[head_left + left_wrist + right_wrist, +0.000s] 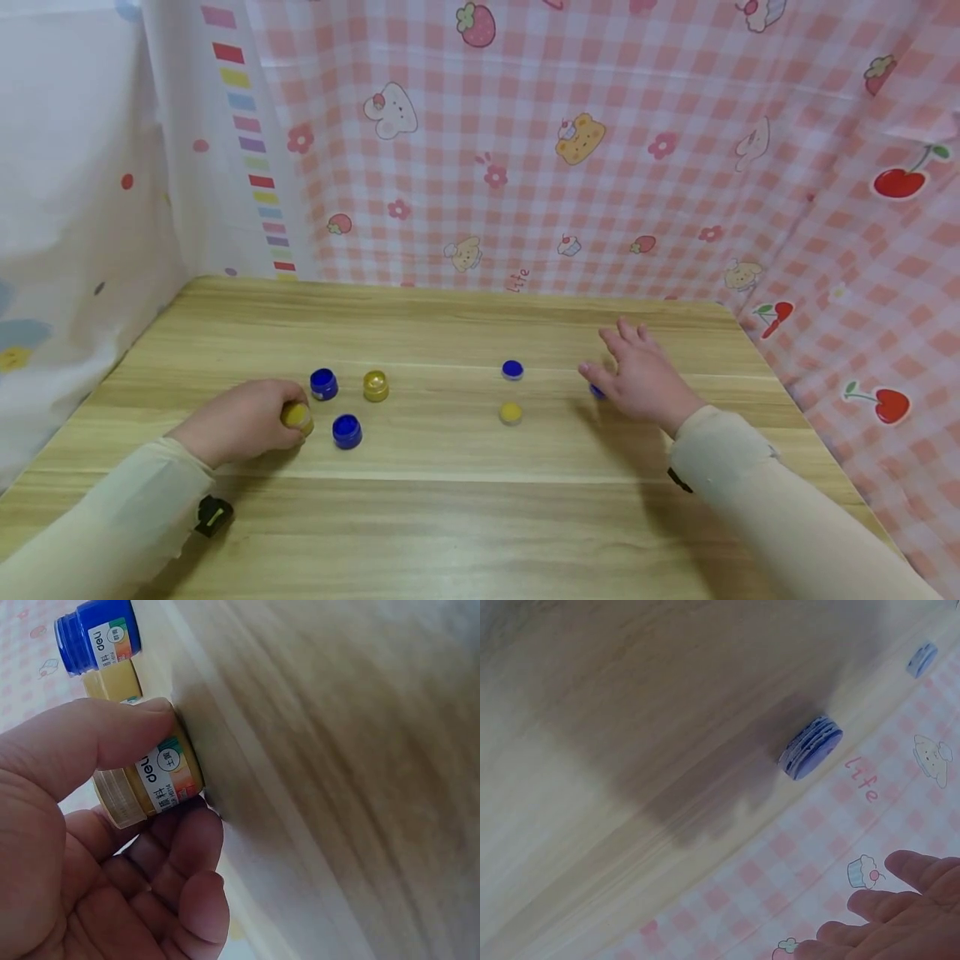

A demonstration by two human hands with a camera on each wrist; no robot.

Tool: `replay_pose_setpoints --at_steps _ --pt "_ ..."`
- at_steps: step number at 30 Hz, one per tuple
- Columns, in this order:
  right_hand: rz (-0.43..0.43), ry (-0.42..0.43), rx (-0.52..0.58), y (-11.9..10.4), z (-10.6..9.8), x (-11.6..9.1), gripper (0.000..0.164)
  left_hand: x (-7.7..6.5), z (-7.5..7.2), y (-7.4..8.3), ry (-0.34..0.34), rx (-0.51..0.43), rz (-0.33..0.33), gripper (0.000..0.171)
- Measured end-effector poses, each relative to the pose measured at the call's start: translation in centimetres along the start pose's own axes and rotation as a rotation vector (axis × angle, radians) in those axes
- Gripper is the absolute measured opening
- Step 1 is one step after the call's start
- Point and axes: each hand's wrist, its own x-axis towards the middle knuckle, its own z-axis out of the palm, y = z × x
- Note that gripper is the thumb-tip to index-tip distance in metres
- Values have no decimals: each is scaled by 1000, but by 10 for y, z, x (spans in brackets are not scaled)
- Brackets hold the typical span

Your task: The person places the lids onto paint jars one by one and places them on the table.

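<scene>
My left hand (242, 423) grips a small yellow paint jar (169, 780) between thumb and fingers, low over the wood. Its printed label faces the left wrist camera. Close to it stand two blue paint jars (324, 384) and another yellow paint jar (376, 386). My right hand (643, 379) hovers with spread fingers over a blue lid (597, 391), partly hiding it in the head view. In the right wrist view that lid (811, 748) lies on the table, apart from the fingertips.
A second blue lid (512, 369) and a yellow lid (511, 412) lie mid-table. Checked cloth (480, 167) hangs behind the wooden table (465, 533) and along its right side; a white cloth (75, 167) hangs at the left.
</scene>
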Motion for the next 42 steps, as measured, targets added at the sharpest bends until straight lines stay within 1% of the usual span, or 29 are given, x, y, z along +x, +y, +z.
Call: replay_pose_setpoints --at_steps 9,14,19,22,25,34,35,42 --pt "7 -9 -2 -2 1 -1 83 1 1 -2 -7 -14 -8 18" --pt "6 -11 -3 -2 2 -1 82 0 -1 0 -22 -21 -16 24" --pt "0 -3 -9 -3 3 0 80 -2 -2 1 -18 -22 -15 42" --pt "-4 -1 -12 -4 2 -1 80 -2 -1 3 -7 -2 3 55" --pt "-3 -2 -13 -5 2 -1 80 -3 -2 7 4 20 19 63" --pt "-2 -13 -8 -8 1 -4 81 -4 -8 25 11 55 50 67" --pt "1 -16 -5 -9 1 -4 81 -3 -7 27 13 60 48 67" --pt "3 -17 6 -9 3 -5 80 -1 -4 33 27 97 99 66"
